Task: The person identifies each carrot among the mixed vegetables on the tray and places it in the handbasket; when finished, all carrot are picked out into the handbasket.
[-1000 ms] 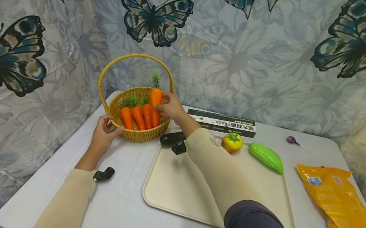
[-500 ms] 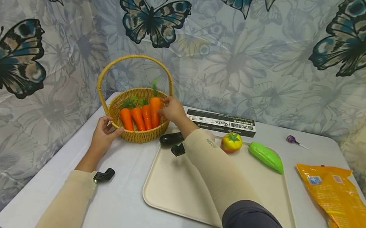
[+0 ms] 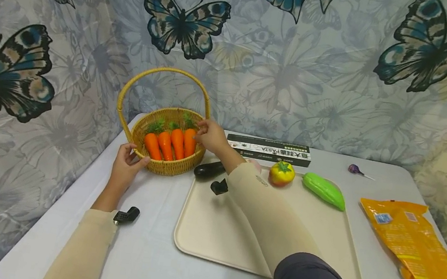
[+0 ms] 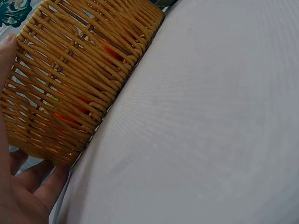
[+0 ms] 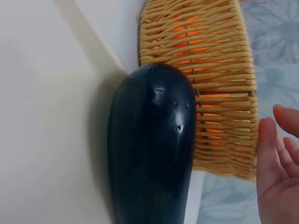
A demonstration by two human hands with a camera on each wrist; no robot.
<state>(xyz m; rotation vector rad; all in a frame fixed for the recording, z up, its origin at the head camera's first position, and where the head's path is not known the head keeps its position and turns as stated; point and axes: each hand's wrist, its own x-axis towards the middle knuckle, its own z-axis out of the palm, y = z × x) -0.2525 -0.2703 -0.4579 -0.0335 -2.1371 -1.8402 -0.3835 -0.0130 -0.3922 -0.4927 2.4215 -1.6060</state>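
Observation:
A wicker basket (image 3: 165, 168) with a tall handle stands at the table's back left, holding several orange carrots (image 3: 177, 143) with green tops, side by side. My left hand (image 3: 124, 163) grips the basket's near left side; in the left wrist view its thumb lies by one edge and its fingers (image 4: 53, 186) by the other. My right hand (image 3: 213, 137) is at the basket's right rim with nothing between its loosely bent fingers, beside the rightmost carrot. Below its wrist, a dark eggplant (image 3: 206, 171) lies at the tray's corner, large in the right wrist view.
A beige tray (image 3: 211, 224) bears a red-yellow tomato (image 3: 282, 173) and a long green vegetable (image 3: 324, 191). Behind it lies a black-and-white pasta box (image 3: 268, 156). To the right are a lollipop (image 3: 355, 169) and an orange bag (image 3: 416, 245). A patterned curtain (image 3: 292, 82) hangs behind.
The right hand lowered the upright carrot into the basket beside the others and let go of it. The left hand has stayed on the basket.

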